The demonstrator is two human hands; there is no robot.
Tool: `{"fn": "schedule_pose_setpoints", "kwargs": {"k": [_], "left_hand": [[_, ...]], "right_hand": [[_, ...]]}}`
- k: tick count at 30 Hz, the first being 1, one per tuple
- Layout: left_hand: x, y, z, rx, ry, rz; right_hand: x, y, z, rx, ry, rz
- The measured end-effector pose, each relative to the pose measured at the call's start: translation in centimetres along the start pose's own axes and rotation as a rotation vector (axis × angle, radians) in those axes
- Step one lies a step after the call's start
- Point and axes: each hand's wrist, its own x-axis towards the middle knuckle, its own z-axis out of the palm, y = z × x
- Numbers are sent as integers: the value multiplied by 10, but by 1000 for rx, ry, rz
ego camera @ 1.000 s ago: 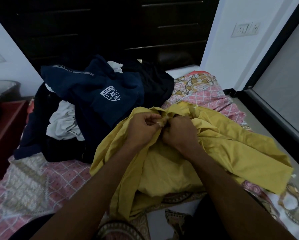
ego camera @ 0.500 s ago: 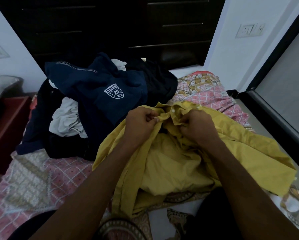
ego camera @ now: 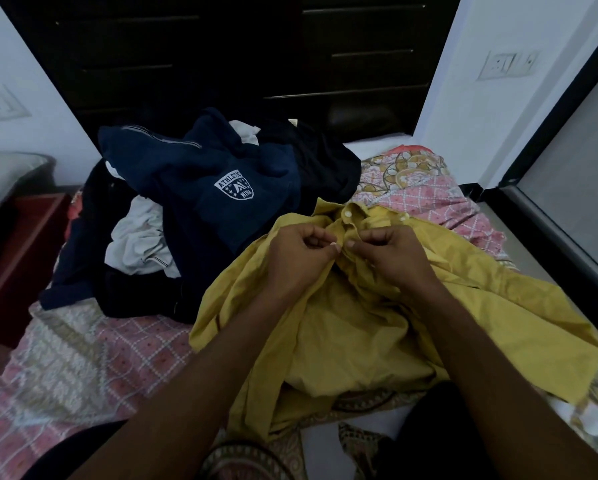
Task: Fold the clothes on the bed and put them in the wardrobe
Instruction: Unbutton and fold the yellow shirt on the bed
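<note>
A crumpled yellow button-up shirt (ego camera: 377,327) lies on the bed (ego camera: 93,362) in front of me. My left hand (ego camera: 301,254) and my right hand (ego camera: 391,254) meet at its button placket just below the collar, each pinching an edge of the yellow cloth. A white button shows on the collar above my fingers. Behind the shirt sits a heap of clothes: a navy garment with a white shield logo (ego camera: 221,188), a white piece (ego camera: 138,244) and black pieces (ego camera: 318,161).
The bed has a pink patterned cover. A dark wooden headboard (ego camera: 256,64) stands behind the pile. A red-brown side table (ego camera: 17,258) is at the left. White walls with switch plates flank the bed, and a dark-framed panel (ego camera: 567,161) runs along the right.
My hands parted along the placket half a second ago and have come back together lower on the shirt front. The collar with its button now shows above them.
</note>
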Motion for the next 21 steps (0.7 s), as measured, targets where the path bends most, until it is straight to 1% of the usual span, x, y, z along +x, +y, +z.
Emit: {"fn": "schedule_pose_setpoints", "kwargs": {"k": [2,3,6,8,11,16,21], "left_hand": [[-1,-1,2,9,0,-20],[-1,-1,2,-2,-3,-34],[-2,-1,3,-90,-18,-76],[-5,-1,5,-96,-10,-72],[-9,1,7,-106,-21,-43],[-12,2,7,-149,-70,-18],[-7,1,5,-155,-82,-49]], "right_hand": [[1,0,-1,62,73,-19],[2,1,-2,100,83,-2],[3,2,-5,218,-11,74],[3,2,-4,278,-65,124],[6,5,-2,287,-54,143],[2,5,2,239,-54,72],[5,7,-1,286,-48,135]]}}
